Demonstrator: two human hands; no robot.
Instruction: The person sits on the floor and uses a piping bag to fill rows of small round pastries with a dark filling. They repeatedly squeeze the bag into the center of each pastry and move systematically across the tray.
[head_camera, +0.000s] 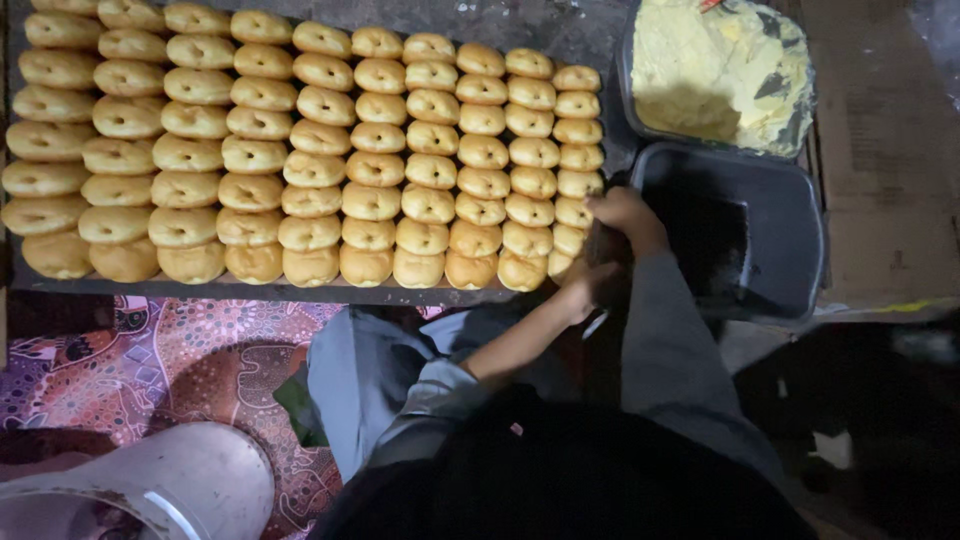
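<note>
A long dark tray (300, 292) carries several rows of golden-brown round buns (320, 140). My right hand (625, 215), in a grey sleeve, curls over a bun (603, 243) at the tray's near right corner. Just below it, my left hand (583, 287) comes in with a bare forearm and is closed. A thin pale utensil (597, 324) sticks out beneath the left hand. The spot between the two hands is dark, so how the bun is gripped is hard to see.
A dark tub (790, 200) with dark contents sits right of my hands. Behind it is a tub of pale yellow cream (720, 70). Cardboard (890, 150) lies at the far right. A patterned cloth (180, 350) and a white plastic object (190, 480) are at the lower left.
</note>
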